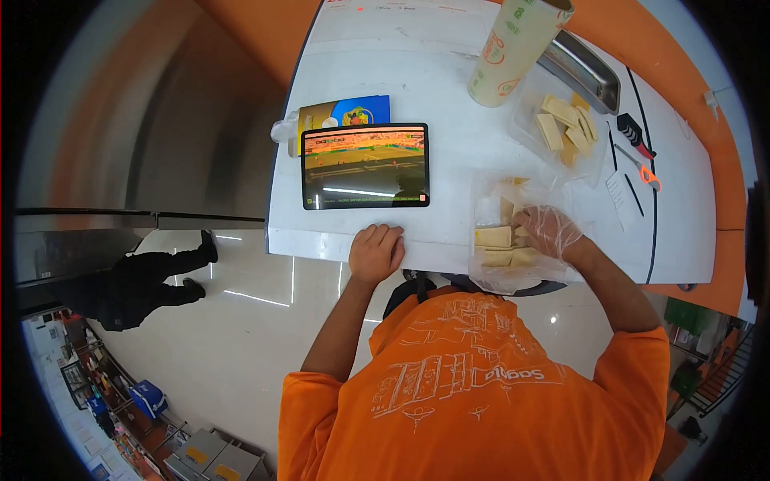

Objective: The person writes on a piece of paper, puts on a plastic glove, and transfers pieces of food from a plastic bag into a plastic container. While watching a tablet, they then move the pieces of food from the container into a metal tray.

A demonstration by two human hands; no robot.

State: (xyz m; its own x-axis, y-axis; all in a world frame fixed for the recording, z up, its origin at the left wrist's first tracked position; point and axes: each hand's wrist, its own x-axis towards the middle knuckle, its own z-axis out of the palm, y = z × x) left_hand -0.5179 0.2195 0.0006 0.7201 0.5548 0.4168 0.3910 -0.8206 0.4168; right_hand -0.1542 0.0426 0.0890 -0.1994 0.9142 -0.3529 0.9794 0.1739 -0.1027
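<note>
Plastic film covers your right hand (548, 231), a thin clear glove, and that hand is down inside an open clear bag (491, 276) at the near edge of the white counter (449, 112). Its fingers curl over the pale yellow slices (494, 237) stacked in the bag; whether they have actually pinched one you cannot tell from here, since the bag's folds blur the fingertips. The glove on that hand alone suggests it is the one kept for touching the food. Your right forearm runs in from the lower right, elbow out, wrist bent down into the bag mouth.

Your left hand (375, 253) is bare and loosely clenched, knuckles resting on the counter edge with nothing in it, probably as a brace while you lean in. Just beyond it a tablet (366, 165) lies flat, screen lit. Further back on the right, more slices (568, 122) sit in a second clear bag, beside a roll of wrap (513, 48) and a metal tray (584, 70). Orange-handled scissors (642, 171) lie near the far right edge
</note>
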